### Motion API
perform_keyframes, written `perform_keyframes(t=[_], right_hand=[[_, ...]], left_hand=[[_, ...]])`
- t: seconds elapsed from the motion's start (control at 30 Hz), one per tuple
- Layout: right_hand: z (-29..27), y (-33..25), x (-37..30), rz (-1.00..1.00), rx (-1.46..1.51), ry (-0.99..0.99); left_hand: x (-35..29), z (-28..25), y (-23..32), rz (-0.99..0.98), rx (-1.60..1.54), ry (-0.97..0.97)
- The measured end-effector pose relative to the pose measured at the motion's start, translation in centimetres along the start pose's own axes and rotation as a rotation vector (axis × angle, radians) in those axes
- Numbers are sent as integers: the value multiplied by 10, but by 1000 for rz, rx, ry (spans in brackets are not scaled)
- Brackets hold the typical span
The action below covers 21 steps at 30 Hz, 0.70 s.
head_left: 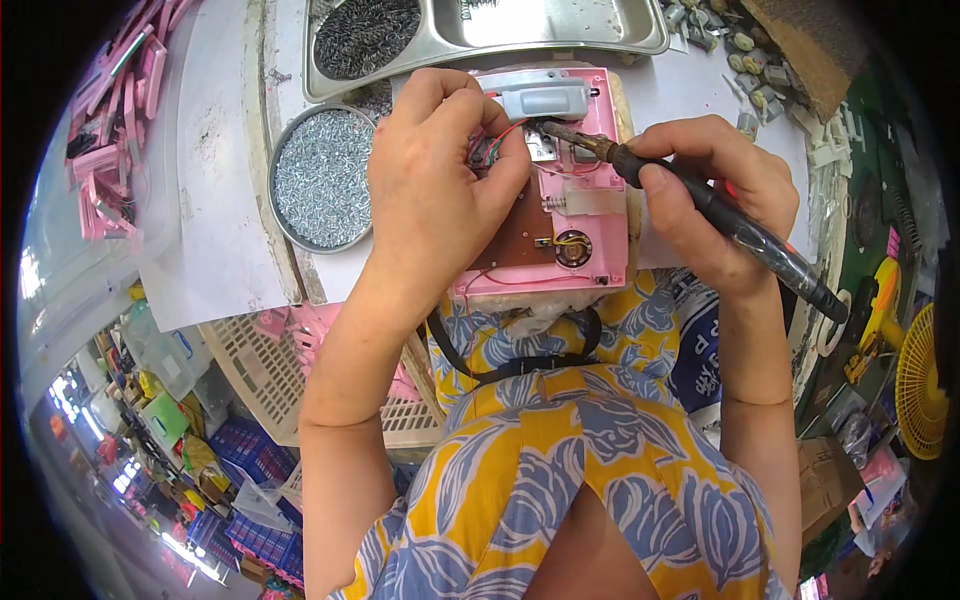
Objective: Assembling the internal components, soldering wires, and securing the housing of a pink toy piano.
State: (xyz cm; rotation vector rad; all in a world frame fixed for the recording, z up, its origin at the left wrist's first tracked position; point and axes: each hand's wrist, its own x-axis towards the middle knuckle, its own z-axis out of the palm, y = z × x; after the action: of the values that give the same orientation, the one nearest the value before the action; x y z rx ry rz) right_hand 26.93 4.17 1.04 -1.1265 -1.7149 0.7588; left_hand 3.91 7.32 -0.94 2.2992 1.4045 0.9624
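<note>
I see my left hand pressed down flat on the pink case, fingers curled over the brown circuit board and pinching at the coloured wires near the far edge. Hand is closed on the wires and board, palm covering most of the board's left half. My right hand grips the soldering iron like a pen, fingers wrapped tight round the black handle. The iron's tip points left and touches the case's inside just beside the grey block at the far end. The handle runs off to the right and near, past my wrist.

The pink case lies open-side up on the near edge of the surface, right in front of me, centre of view. A small round part sits in the case's near right corner with a yellow wire at it.

Left of the case, a round tin full of small silver screws, just beside my left hand. Far left of that, a steel tray with a heap of dark springs in its left section. Pink parts are piled at the far left. A white basket stands below the surface on the left. A yellow fan is at the right edge.
</note>
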Motion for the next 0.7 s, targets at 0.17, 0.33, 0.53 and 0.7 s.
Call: perform_keyframes(t=[0.17, 0.33, 0.53, 0.7], right_hand=[[1, 1, -1, 6, 1, 12], [0, -1, -2, 14, -7, 11], [-5, -2, -5, 20, -17, 8], [-10, -2, -9, 37, -33, 16]], left_hand=[[0, 0, 0, -8, -8, -10], [-1, 0, 0, -16, -10, -14], [-1, 0, 0, -11, -6, -6], [-1, 0, -1, -12, -5, -6]])
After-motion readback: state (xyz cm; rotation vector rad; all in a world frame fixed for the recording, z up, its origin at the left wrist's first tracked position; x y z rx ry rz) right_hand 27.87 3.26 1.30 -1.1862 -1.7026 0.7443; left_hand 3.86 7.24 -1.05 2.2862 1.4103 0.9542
